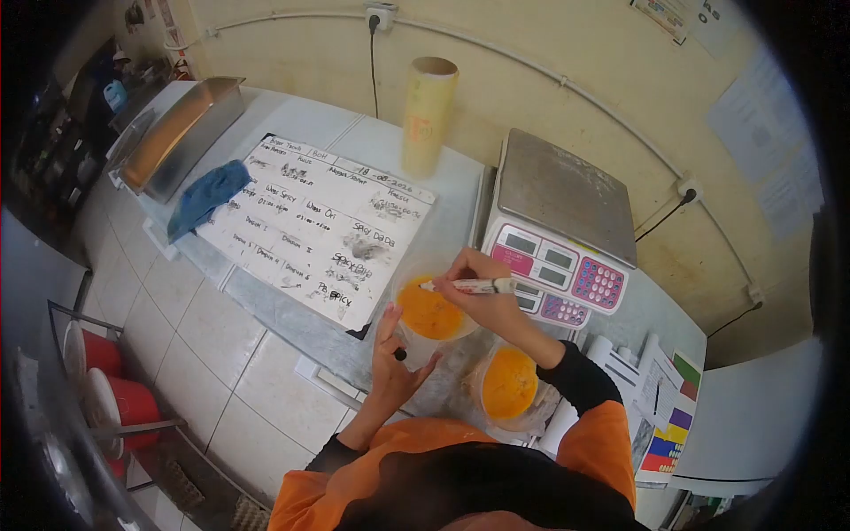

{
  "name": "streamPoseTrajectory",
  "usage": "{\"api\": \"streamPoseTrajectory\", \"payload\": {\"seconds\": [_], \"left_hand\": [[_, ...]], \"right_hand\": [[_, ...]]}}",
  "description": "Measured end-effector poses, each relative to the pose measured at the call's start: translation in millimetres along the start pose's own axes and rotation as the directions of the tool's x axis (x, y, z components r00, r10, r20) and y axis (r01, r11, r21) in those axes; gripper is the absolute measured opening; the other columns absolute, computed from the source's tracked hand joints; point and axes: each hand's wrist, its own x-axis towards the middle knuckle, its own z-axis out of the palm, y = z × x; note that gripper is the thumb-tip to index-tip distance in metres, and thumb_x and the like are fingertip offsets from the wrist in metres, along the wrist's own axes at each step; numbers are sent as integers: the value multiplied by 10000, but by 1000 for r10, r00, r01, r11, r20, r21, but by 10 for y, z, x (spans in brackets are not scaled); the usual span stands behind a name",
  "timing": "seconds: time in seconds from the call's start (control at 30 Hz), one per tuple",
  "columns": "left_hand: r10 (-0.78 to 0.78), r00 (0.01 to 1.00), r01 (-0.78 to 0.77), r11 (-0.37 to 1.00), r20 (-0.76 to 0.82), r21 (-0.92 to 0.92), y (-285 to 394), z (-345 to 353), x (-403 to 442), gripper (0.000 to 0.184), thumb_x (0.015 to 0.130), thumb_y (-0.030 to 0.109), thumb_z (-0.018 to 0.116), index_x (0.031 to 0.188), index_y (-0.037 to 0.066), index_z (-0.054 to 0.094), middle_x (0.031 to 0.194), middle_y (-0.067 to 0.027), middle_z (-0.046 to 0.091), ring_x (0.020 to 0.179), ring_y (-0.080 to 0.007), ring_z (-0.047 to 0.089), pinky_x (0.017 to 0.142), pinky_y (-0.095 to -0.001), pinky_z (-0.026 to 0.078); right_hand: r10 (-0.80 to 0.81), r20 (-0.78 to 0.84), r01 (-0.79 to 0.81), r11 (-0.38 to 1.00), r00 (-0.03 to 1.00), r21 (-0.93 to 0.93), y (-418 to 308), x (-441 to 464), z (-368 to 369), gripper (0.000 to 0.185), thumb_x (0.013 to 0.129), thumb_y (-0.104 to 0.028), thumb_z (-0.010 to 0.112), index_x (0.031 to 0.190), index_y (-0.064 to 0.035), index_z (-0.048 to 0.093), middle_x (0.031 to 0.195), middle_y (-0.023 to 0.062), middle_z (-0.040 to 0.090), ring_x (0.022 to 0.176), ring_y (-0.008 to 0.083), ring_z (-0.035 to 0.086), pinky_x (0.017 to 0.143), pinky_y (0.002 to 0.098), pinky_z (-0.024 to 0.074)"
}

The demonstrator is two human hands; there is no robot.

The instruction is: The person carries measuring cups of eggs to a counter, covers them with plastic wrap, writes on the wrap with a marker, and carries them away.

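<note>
My right hand (478, 281) grips a white marker (492, 286). The marker's tip is at the upper part of a round tub of orange contents (431, 311), which looks covered with clear film or a lid. At the tub's lower left is my left hand (394, 372), one finger stretched up along the side and the thumb out to the right. A small black cap (400, 354) is held in that hand. A second tub of orange contents (509, 382), loosely surrounded by clear plastic, stands on the counter below my right forearm.
Left of the tubs lies a handwritten whiteboard (323, 230), a blue cloth (210, 196) at its corner. A roll of film (429, 115) stands behind. Weighing scales (562, 199) are at the right, papers (655, 389) nearer. A metal pan (190, 133) sits far left.
</note>
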Motion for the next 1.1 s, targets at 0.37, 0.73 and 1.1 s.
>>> {"api": "streamPoseTrajectory", "payload": {"seconds": [0.37,0.73,1.1], "left_hand": [[4,1000,-4,1000,7,1,-32,3,-9,620,618,77,777,969,81,267,1306,-277,309,1246,-449,280,1007,-487,263],[66,981,-97,980,183,171,473,-236,171,281,698,152,618,895,55,441,856,-106,501,787,-270,486,754,-426,325],[435,669,-368,899,603,-240,1450,199,-113,292,731,81,642,973,10,495,815,-123,529,757,-277,529,648,-385,410]], "right_hand": [[104,-52,-99,991,993,86,-48,-28,-27,203,746,-73,656,674,-39,469,577,22,509,526,55,487,466,205,361],[264,-137,-183,885,955,427,-469,-709,-415,174,771,-17,616,679,-35,470,621,-1,520,580,31,509,501,184,411],[136,-245,-139,990,960,3,-878,-2107,-1091,225,685,-21,662,636,-65,447,606,33,513,514,101,500,458,209,369]]}}
